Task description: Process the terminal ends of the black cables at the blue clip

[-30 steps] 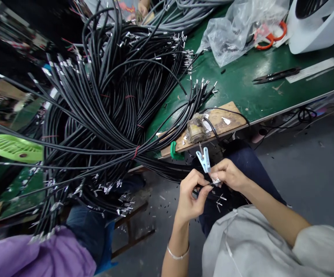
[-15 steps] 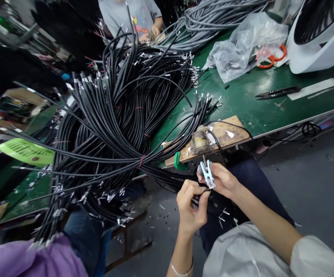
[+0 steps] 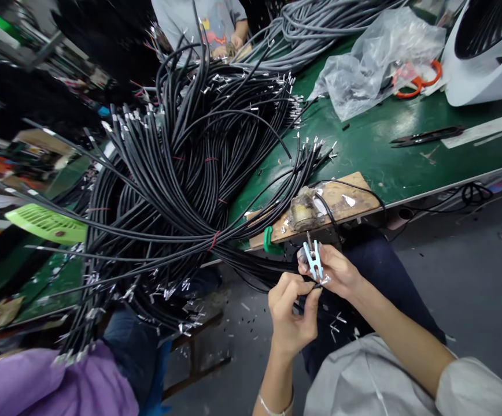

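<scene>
My left hand (image 3: 294,306) pinches the end of a black cable (image 3: 319,285) between thumb and forefinger, just below a light blue clip. That light blue plastic clip (image 3: 313,260) sits at the tip of a thin metal shaft (image 3: 309,238), which comes out of a small motor (image 3: 303,212). Around the clip close the fingers of my right hand (image 3: 335,268); its fingertips are partly hidden behind it. Small whitish strands (image 3: 325,279) show between the cable end and my right hand. The motor is fixed on a wooden board (image 3: 350,193) at the table edge.
A large pile of black cables (image 3: 190,167) with silvery ends covers the left of the green table (image 3: 376,164). Thread snips (image 3: 427,137), orange-handled scissors (image 3: 420,84), a plastic bag (image 3: 364,75) and a white fan (image 3: 489,63) lie to the right. Other people sit left and opposite.
The whole view has shifted slightly. Both hands stay at the clip, and the blue clip shows a little more upright. More whitish strands show at the cable end.
</scene>
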Available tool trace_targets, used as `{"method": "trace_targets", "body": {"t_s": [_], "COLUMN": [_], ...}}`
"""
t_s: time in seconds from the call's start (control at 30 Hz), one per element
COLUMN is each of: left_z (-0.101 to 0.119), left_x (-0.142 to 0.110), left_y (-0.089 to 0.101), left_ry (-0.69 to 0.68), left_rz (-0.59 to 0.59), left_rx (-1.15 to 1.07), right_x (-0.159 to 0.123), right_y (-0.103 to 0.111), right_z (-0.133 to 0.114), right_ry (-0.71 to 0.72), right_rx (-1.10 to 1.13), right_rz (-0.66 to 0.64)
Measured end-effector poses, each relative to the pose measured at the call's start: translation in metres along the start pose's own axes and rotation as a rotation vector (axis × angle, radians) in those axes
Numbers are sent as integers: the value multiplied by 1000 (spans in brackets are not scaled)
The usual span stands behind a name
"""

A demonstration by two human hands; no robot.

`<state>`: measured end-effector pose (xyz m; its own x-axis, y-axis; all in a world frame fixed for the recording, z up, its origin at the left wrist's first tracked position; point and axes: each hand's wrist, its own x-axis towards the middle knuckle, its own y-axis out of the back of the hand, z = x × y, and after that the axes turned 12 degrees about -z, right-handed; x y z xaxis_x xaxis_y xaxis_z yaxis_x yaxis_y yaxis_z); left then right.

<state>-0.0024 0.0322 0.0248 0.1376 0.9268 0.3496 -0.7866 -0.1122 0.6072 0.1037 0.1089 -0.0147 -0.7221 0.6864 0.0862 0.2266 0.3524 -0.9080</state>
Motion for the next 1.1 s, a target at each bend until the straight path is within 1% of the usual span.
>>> {"method": "trace_targets", "body": {"t_s": [0.2, 0.37, 0.43, 0.57, 0.67, 0.77, 0.93, 1.0, 1.1], "left_z": [-1, -4, -5, -8, -8, -9, -16, -24, -36], "left_x": [5, 6, 6, 3, -2, -8, -28, -41, -63], "left_y": [1, 1, 1, 2, 3, 3, 5, 8, 13], "left_ry": [54, 94, 86, 58, 41, 32, 53, 86, 194], "left_rz": [-29, -63, -59, -60, -69, -99, -161, -131, 6], "left_rx": [-103, -212, -232, -240, -230, -239, -266, -238, -196], "right_x": [1, 2, 2, -5, -19, -38, -64, -71, -79], "right_y": [2, 5, 8, 26, 43, 55, 65, 68, 70], "right_z": [3, 4, 4, 8, 9, 7, -3, -6, -12], "right_ry": [-12, -43, -74, -104, -86, -62, -89, -82, -76], "right_rx": [17, 82, 108, 89, 9, -131, -428, -501, -628], "right_rz": [-21, -139, -148, -57, 25, 116, 247, 298, 353]}}
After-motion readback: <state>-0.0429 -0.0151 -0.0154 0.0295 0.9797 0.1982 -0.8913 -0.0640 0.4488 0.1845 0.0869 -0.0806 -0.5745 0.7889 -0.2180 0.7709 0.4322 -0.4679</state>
